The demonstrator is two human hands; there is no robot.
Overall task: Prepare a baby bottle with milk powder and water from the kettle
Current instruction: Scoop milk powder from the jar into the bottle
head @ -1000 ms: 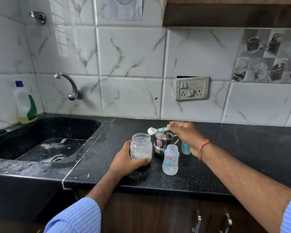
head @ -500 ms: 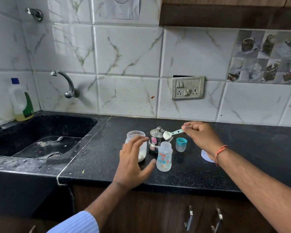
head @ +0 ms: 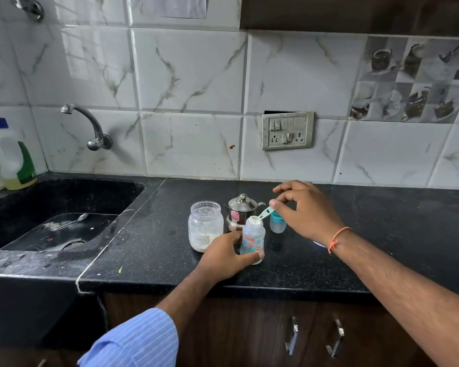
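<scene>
Head view: baby bottle point(head: 252, 238) stands open on the black surface point(head: 382, 234), left hand point(head: 224, 256) gripping its base. Right hand point(head: 306, 211) pinches a scoop point(head: 260, 217) of white powder at its mouth. Left of the bottle stands a jar point(head: 206, 225) with powder; behind it the steel kettle point(head: 240, 210).

A: What's the surface?

B: Black speckled stone countertop point(head: 382, 234), sink point(head: 51, 207) sunk in at its left.

A: What's standing on it?

B: Open powder jar point(head: 205, 226), baby bottle point(head: 252, 238) just right of it, small steel kettle point(head: 240, 210) behind those two, blue-rimmed cap point(head: 277, 223) right of the kettle. Detergent bottle point(head: 13, 160) on the ledge at the sink's back-left corner.
</scene>
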